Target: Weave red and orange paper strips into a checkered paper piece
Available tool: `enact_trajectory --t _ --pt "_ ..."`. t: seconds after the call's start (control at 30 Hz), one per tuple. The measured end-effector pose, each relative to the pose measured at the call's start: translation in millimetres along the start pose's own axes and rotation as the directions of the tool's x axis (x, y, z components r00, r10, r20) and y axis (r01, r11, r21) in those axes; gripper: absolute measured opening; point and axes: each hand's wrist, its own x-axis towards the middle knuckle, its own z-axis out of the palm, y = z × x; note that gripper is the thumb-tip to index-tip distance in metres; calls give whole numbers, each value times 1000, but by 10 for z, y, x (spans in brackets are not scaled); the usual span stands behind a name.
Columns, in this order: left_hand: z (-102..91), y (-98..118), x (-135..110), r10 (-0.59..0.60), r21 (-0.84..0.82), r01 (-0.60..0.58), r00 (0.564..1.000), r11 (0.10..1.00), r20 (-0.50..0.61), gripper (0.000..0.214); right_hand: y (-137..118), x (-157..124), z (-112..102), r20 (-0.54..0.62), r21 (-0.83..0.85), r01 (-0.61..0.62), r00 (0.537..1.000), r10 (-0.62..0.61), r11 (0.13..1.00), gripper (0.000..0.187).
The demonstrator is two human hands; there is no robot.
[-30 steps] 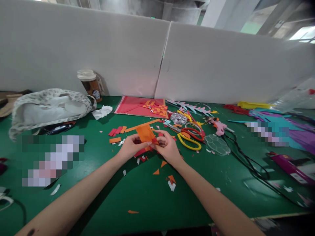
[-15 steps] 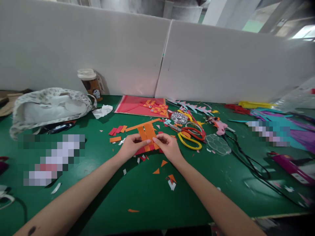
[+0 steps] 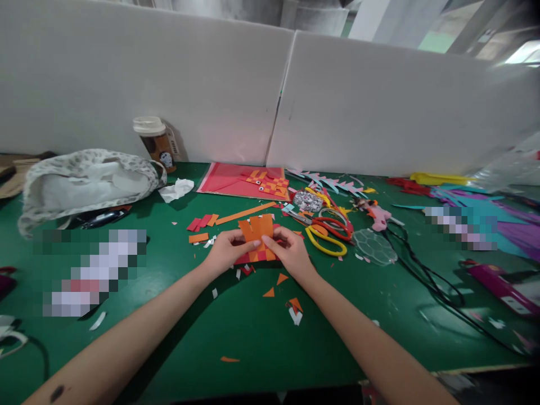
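Observation:
Between my hands is a piece of woven paper [image 3: 255, 230], with orange strips standing up at the top and a red and orange checker pattern along its lower part. My left hand [image 3: 230, 251] pinches it from the left, thumb across the front. On the other side, my right hand [image 3: 287, 250] grips it with thumb in front and fingers curled behind. Both thumb tips lie close together near the middle. Behind the hands, a long orange paper strip [image 3: 244, 213] lies on the table, with short red strips [image 3: 199, 223] to its left.
Yellow-handled scissors [image 3: 324, 242] and red-handled scissors [image 3: 337, 228] lie right of my hands. A pink glue gun [image 3: 377, 217] with a black cord is farther right. Checkered paper fish [image 3: 270, 184] rest on a red sheet [image 3: 219, 183]. A cup [image 3: 155, 143] stands beside a cloth bag [image 3: 93, 183].
The orange strips, split by a gap down the middle before, now sit closer together, with the gap showing only near the top. Both hands stay in nearly the same place.

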Motion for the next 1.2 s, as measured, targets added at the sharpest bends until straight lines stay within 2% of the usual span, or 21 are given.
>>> enact_trajectory --t 0.1,0.2,0.6,0.97,1.2 --pt "-4 1 4 -28 -30 29 999 999 15 19 5 5 1 3 17 6 1000 -6 1000 21" --pt "-10 -28 15 -51 -68 54 998 996 44 23 9 5 6 0 44 3 1000 -3 999 19" --pt "-2 -89 31 -48 -181 63 995 981 88 32 30 0 39 -15 65 7 1000 -6 998 19" --pt "11 -29 2 -72 -129 84 993 988 95 30 19 -8 22 -7 12 -35 999 35 999 23" --pt "10 -48 13 -57 -126 70 993 990 107 35 37 -10 29 -91 -44 -48 995 44 998 28"
